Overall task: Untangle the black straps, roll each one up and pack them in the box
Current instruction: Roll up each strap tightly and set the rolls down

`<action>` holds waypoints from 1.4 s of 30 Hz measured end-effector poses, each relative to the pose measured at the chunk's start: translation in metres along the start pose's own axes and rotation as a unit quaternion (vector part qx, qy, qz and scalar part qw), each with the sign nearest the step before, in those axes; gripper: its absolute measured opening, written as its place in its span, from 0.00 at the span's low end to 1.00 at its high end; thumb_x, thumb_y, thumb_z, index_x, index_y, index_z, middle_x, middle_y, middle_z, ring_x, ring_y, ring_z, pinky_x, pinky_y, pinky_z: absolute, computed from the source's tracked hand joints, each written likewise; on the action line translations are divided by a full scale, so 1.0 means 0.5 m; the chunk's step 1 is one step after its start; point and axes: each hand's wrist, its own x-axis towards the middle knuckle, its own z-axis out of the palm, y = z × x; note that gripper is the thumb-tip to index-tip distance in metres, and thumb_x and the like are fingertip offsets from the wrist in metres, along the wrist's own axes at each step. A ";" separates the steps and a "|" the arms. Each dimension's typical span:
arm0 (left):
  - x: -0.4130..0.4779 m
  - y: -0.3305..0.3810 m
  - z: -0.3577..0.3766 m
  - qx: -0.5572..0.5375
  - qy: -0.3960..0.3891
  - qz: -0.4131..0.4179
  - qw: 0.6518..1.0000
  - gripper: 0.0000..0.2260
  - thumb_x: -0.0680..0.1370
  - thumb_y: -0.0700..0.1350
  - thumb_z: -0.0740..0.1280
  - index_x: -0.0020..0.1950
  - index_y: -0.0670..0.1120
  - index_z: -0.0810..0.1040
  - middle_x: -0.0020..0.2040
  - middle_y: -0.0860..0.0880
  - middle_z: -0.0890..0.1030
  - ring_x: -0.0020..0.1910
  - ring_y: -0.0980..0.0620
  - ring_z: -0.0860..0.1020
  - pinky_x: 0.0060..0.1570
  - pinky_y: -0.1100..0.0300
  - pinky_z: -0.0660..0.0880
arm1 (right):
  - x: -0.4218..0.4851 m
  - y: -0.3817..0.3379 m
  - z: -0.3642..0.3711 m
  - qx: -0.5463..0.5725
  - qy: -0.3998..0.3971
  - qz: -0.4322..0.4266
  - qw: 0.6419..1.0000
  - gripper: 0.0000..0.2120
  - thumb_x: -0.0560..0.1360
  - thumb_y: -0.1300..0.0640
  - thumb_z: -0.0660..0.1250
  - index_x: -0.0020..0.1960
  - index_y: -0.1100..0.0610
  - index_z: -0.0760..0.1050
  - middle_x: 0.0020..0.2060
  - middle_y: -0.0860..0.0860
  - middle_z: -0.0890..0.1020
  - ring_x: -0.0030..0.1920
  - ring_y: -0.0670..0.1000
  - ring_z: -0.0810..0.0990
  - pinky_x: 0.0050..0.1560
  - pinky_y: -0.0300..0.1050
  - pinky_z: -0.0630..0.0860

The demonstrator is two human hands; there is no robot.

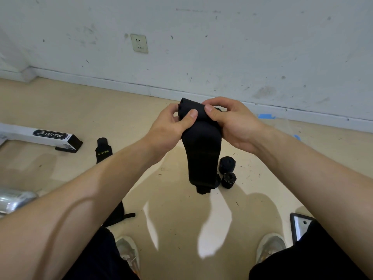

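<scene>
Shiny tan floor (pixel 60 110) meets a white wall with many little marks (pixel 222 47). On the far left lies a white metal bar (pixel 30 134) with a black label that reads "BRTW". Near it, a flat black cloth strap (pixel 103 150) lies on the floor, and small yellow letters on it read "KUEYING". Another black strap (pixel 119 215) peeks out from under the left arm.

In the middle, up in the air, is a wide black stretchy strap (pixel 201 156). Its top end is wound into a small roll. The rest hangs down, with a thin tail at the bottom. The left hand (pixel 171 126) curls round the left side of the roll, with its thumb pressed on the front. The right hand (pixel 232 122) curls round the right side, thumb on the front too.

Below the right hand, a fat rolled-up black strap (pixel 227 163) and a smaller rolled-up black strap (pixel 228 179) sit on the floor, just beside each other.
</scene>
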 end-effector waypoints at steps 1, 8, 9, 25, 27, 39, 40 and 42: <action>0.001 -0.001 0.001 0.003 -0.002 -0.005 1.000 0.16 0.83 0.46 0.68 0.68 0.41 0.73 0.56 0.41 0.85 0.54 0.45 0.85 0.55 0.53 0.82 | 0.000 0.001 0.000 -0.002 0.003 0.004 1.000 0.04 0.81 0.61 0.67 0.53 0.58 0.80 0.45 0.56 0.83 0.46 0.56 0.82 0.57 0.54 0.80; 0.001 -0.004 0.008 0.094 0.008 0.008 0.996 0.15 0.78 0.38 0.74 0.62 0.45 0.75 0.54 0.46 0.84 0.53 0.50 0.84 0.50 0.60 0.81 | 0.002 0.003 -0.011 -0.027 -0.002 0.027 0.999 0.06 0.83 0.58 0.64 0.53 0.58 0.80 0.45 0.53 0.84 0.41 0.52 0.84 0.45 0.45 0.83; 0.001 -0.002 0.007 0.103 0.005 0.005 0.995 0.15 0.78 0.37 0.73 0.62 0.46 0.75 0.53 0.47 0.84 0.53 0.50 0.84 0.51 0.59 0.81 | 0.002 0.000 -0.015 -0.037 -0.006 0.033 0.999 0.07 0.83 0.58 0.64 0.54 0.59 0.80 0.45 0.53 0.83 0.41 0.51 0.84 0.45 0.45 0.83; 0.003 0.016 -0.005 0.027 -0.076 -0.087 0.993 0.14 0.82 0.31 0.63 0.67 0.38 0.77 0.62 0.40 0.83 0.60 0.43 0.83 0.60 0.52 0.81 | -0.005 -0.007 -0.011 -0.152 0.038 -0.025 0.987 0.03 0.77 0.60 0.74 0.47 0.54 0.81 0.35 0.52 0.82 0.34 0.50 0.81 0.41 0.46 0.81; -0.002 0.021 -0.003 -0.015 -0.078 -0.108 0.991 0.14 0.82 0.30 0.61 0.65 0.37 0.78 0.58 0.42 0.83 0.55 0.47 0.84 0.53 0.59 0.83 | -0.005 -0.001 -0.006 -0.176 0.057 -0.047 0.982 0.04 0.75 0.59 0.75 0.47 0.52 0.82 0.37 0.51 0.82 0.35 0.50 0.81 0.40 0.44 0.78; -0.012 0.053 -0.003 -0.153 -0.020 -0.230 0.961 0.07 0.82 0.41 0.61 0.57 0.40 0.76 0.37 0.45 0.81 0.32 0.49 0.82 0.37 0.62 0.78 | -0.006 0.017 0.007 -0.330 0.067 -0.174 0.926 0.09 0.72 0.58 0.77 0.45 0.47 0.78 0.44 0.47 0.84 0.48 0.48 0.81 0.51 0.45 0.77; -0.010 0.050 -0.003 -0.152 -0.019 -0.231 0.961 0.10 0.83 0.47 0.64 0.59 0.42 0.77 0.40 0.45 0.81 0.35 0.48 0.82 0.44 0.61 0.77 | -0.005 0.019 0.008 -0.333 0.063 -0.176 0.924 0.09 0.72 0.58 0.77 0.45 0.47 0.78 0.44 0.47 0.84 0.49 0.48 0.81 0.52 0.45 0.77; -0.007 0.041 -0.001 -0.146 -0.014 -0.229 0.962 0.19 0.83 0.55 0.65 0.63 0.40 0.79 0.45 0.45 0.80 0.42 0.47 0.79 0.53 0.56 0.71 | -0.005 0.022 0.009 -0.335 0.056 -0.178 0.923 0.09 0.71 0.58 0.77 0.45 0.47 0.79 0.44 0.45 0.84 0.47 0.44 0.81 0.50 0.42 0.77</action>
